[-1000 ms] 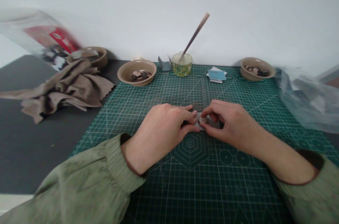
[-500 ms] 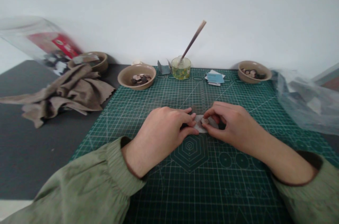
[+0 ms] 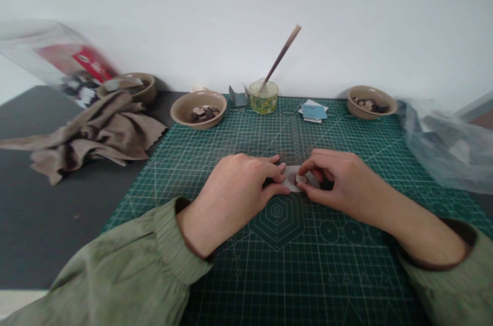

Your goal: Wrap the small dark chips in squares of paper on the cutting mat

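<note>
On the green cutting mat (image 3: 215,161) lies a small pale grey strip of paper or sandpaper (image 3: 292,185); its exact kind is hard to make out. My left hand (image 3: 244,182) holds the strip's left end down, thumb and fingers closed at its edges. Between the thumb and forefinger of my right hand (image 3: 341,177) is a small, round, pale wooden-looking piece (image 3: 301,179), pinched against the strip. The right fingertips cover part of both the piece and the strip.
Brown bowls with small dark and pale pieces stand at back left (image 3: 181,110) and back right (image 3: 391,105). Between them are a yellow-green cup (image 3: 264,105) with a stick and blue-white papers (image 3: 314,112). A brown cloth (image 3: 103,131) lies left, a plastic bag (image 3: 435,151) right.
My right hand has shifted slightly right with the small round piece, which now looks more tilted and more covered by the fingers. My left hand stays on the strip.
</note>
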### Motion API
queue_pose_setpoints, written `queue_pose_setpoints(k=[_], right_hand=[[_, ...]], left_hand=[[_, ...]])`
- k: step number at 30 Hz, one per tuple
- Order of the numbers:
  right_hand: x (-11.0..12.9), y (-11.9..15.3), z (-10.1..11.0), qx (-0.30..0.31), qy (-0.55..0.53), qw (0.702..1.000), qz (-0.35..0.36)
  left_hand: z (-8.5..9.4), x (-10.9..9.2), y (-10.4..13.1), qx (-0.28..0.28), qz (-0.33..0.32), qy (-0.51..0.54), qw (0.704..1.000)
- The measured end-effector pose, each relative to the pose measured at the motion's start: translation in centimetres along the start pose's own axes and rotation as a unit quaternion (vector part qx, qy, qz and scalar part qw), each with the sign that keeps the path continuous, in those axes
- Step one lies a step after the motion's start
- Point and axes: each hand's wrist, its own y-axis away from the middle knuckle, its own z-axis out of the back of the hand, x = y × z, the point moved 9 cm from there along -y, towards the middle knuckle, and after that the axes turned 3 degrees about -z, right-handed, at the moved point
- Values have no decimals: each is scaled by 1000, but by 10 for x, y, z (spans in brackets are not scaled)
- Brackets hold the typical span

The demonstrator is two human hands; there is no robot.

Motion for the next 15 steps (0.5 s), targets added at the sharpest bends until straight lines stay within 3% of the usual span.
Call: queue_pose_setpoints(k=[3, 15], right_hand=[[2, 0, 3, -22, 14, 1000, 8], [3, -1, 1, -2, -27, 1000, -2]], left_hand=[[0, 0, 0, 1, -1, 1, 1000], [-4, 2, -1, 28, 3, -15, 999]])
